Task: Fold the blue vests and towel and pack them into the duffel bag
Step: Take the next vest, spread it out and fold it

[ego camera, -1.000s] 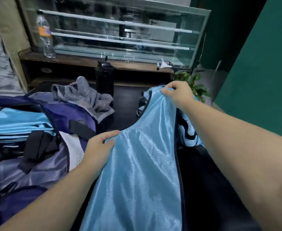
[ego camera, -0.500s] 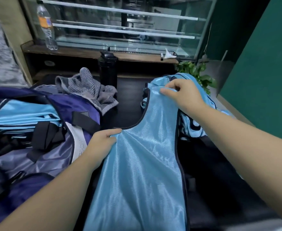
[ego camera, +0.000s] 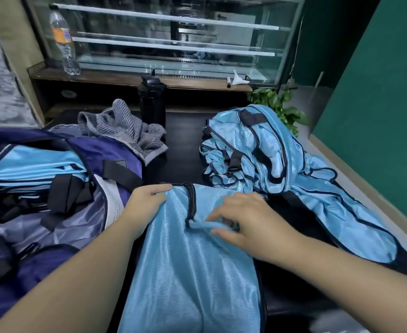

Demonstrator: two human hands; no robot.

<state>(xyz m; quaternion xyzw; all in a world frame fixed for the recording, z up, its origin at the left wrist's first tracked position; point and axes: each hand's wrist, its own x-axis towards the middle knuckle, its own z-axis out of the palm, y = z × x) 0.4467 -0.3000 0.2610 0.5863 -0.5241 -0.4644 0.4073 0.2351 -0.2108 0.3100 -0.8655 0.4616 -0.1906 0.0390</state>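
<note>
Hands clamp the blue vest [ego camera: 193, 272] — left grip [ego camera: 147, 203], right grip [ego camera: 245, 224] — bag [ego camera: 116, 150] tag [ego camera: 114, 207] writing unreadable.

Vest [ego camera: 193, 272] light blue, dark trim. Duffel bag [ego camera: 53, 239] purple-navy, black straps. Towel [ego camera: 125, 131] grey striped. Bottle [ego camera: 152, 102] black. Wall [ego camera: 378, 92] green.

Your right hand [ego camera: 250, 222] is motion-blurred, so you cannot tell whether its fingers pinch the folded-back strap of the vest [ego camera: 193, 272] or only touch it. The vest's near end runs off the bottom edge. The duffel bag [ego camera: 53, 200] is cut by the left edge — how many folded vests lie inside stays unclear. The white label's [ego camera: 114, 205] print is too small to read, and the heap of vests [ego camera: 257, 155] cannot be counted.
</note>
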